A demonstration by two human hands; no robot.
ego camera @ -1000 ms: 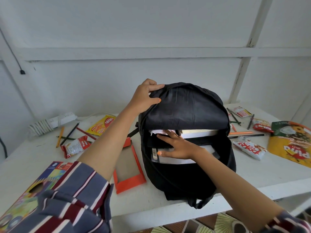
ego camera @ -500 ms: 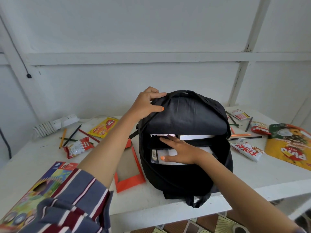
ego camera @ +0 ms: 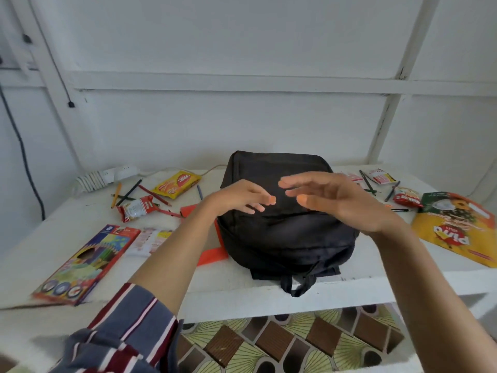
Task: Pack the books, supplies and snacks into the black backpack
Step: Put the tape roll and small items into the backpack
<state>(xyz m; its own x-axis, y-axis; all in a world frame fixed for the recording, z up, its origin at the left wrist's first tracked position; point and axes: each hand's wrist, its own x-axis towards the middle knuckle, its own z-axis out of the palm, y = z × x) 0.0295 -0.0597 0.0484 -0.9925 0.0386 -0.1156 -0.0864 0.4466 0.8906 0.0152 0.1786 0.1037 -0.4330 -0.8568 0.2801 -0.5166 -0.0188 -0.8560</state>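
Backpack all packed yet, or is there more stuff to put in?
Not yet. The black backpack lies flat with its flap down, so what's inside is hidden. The left hand and right hand hover open over it, holding nothing. Still out on the table: the coloured pencil box, loose pencils, yellow snack packet, red snack packet and big yellow bag.

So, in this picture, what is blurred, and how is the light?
Head view: both the left hand and right hand are smeared, fingertips soft; the flat coloured-pencil box near the left edge is also blurred; the black fabric backpack is fairly sharp but dark; light is soft and even, without glare; the white wall beams splay from the wide lens.
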